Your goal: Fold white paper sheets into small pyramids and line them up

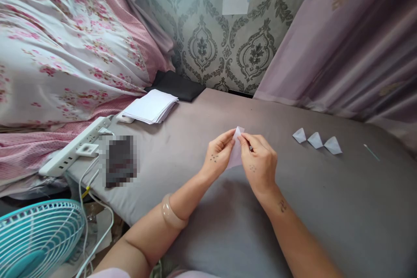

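- Both my forearms (146, 234) reach in from the near side, a bangle (170, 213) on the left one.
- My left hand (219, 153) and right hand (259, 160) pinch a folded sheet (236, 158), fingers closed, mid-scene over the grey surface (329, 200).
- Three folded papers (315, 140) lie right.

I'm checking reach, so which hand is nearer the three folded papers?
Right. The right hand is left of the three folded papers, with a gap between; the left hand is farther left, beyond the right.
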Available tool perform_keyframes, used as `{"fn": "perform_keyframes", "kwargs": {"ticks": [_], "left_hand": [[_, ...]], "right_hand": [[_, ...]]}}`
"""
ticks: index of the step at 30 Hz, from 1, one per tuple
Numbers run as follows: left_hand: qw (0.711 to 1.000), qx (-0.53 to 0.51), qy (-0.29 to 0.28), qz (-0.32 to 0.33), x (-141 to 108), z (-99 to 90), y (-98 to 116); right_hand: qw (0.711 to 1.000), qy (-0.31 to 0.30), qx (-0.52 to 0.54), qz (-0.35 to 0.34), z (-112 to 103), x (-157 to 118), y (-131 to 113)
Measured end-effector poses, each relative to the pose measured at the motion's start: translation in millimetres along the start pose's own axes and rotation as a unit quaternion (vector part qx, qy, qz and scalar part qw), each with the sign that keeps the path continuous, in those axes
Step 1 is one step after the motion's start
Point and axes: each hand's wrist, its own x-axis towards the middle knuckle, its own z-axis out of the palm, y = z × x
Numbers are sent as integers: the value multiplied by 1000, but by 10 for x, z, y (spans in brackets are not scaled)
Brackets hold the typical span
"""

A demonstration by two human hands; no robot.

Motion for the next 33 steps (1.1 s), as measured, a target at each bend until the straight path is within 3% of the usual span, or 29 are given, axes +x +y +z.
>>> {"fn": "perform_keyframes", "kwargs": {"ticks": [6,12,16,23,30,33], "left_hand": [[999,48,-14,20,10,-30,-15],[998,59,-25,18,16,-36,14],[999,49,-18,6,12,-26,27],[999,24,-19,-15,-6,-3,64],[999,25,-40,-11,-20,0,75],[998,20,-54,-7,-38,21,95]], "right_hand": [[999,-30,-27,-11,-48,25,-6],[997,-53,52,18,-65,75,30],[985,-64,144,76,-67,102,46],[939,-97,272,188,-52,141,126],[955,-60,225,186,-58,133,41],[948,-54,241,201,-52,134,41]]}}
